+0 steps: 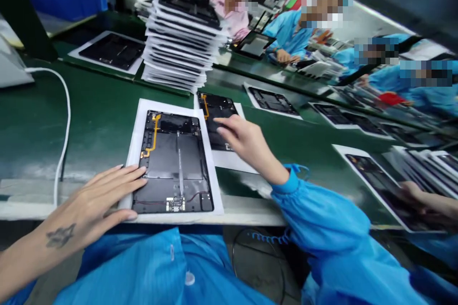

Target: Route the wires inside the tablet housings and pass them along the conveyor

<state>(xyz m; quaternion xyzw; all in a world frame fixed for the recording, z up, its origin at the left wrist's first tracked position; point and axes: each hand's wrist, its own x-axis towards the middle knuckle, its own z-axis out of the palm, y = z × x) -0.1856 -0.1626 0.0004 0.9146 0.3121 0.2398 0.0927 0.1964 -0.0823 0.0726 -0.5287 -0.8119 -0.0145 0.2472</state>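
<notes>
Straight in front of me an opened tablet (175, 155) lies on a white sheet (135, 126), showing black inner parts, an orange flex cable (155, 136) on the left and a small board (175, 204) near the bottom. My left hand (103, 195) rests with outstretched fingers on the tablet's lower left edge and the sheet. Just behind and to the right lies a second opened tablet (216, 126), partly covered by the first one's sheet. Over it hovers my right hand (246, 140), index finger and thumb extended and apart, with nothing visible between them; its other fingers are hidden.
A tall stack of tablets between white sheets (182, 50) stands behind. Another tablet (112, 51) lies back left, beside a white cable (67, 124). More tablets (274, 100) sit along the green bench (100, 105). At right, another person's hand (415, 193) touches a tablet.
</notes>
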